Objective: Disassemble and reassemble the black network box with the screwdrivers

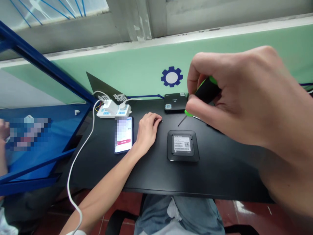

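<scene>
My right hand point(246, 98) is raised close to the camera, closed round a screwdriver point(204, 93) with a black and green handle; its thin shaft points down-left over the black table point(151, 173). My left hand point(147, 130) rests on the table with fingers curled, its fingertips pinching something tiny that I cannot make out. A black square device point(183, 146) with a white label lies face-down just right of the left hand. A second black device point(175, 102) lies farther back near the wall.
A smartphone point(124, 134) with a lit screen lies left of my left hand. Behind it sits a white power strip point(113, 111) with a charger, its white cable trailing off the table edge. A blue metal frame point(49, 70) stands left. Another person's hand point(3, 129) shows at the far left.
</scene>
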The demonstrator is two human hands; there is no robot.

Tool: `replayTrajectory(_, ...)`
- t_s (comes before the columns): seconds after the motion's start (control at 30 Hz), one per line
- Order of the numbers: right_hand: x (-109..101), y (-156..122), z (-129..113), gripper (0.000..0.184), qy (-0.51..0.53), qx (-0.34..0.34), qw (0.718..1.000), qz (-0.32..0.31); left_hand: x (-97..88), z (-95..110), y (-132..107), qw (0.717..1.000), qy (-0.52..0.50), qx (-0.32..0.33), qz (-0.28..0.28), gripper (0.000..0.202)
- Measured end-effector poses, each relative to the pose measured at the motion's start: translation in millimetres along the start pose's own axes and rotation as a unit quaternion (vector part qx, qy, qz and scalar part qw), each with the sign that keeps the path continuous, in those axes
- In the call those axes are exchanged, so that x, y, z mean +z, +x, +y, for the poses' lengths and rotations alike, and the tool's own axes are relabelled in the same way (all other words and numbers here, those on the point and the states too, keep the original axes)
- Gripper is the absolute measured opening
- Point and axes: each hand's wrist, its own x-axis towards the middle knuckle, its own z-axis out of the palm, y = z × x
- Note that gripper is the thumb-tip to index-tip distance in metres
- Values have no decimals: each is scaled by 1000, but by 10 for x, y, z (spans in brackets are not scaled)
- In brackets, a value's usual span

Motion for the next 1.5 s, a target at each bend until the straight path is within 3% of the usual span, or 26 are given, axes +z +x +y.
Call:
replayTrajectory(0.8,32,24,36,12,-49,13,999,-9,-25,40,39,999,5,-40,-16,16)
replayTrajectory(0.97,26,22,33,12,-59,16,998,-15,-31,47,38,999,1,-43,2,16)
replayTrajectory(1.33,33,21,47,12,-68,3,998,-9,-51,105,37,997,-12,-19,73,22)
replayTrajectory(1.43,31,26,47,11,-67,3,998,-4,-109,179,18,997,-54,19,57,33)
replayTrajectory(1.5,28,26,48,12,-69,5,998,-7,-160,231,-2,991,-114,73,17,20)
